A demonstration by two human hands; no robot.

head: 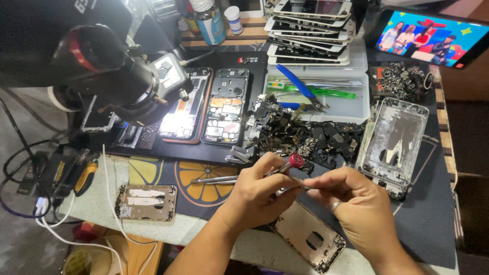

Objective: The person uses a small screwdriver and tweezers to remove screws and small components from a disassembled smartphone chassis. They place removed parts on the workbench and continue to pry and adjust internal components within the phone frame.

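Fingers of left hand point(254, 196) pinch a red-capped screwdriver point(285, 165); right hand point(351, 201) fingers pinch its tip above the phone housing point(308, 235) at the bench's near edge.

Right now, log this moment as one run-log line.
left hand: holds red-capped screwdriver | right hand: pinches its tip | below: gold phone shell | beside: tweezers
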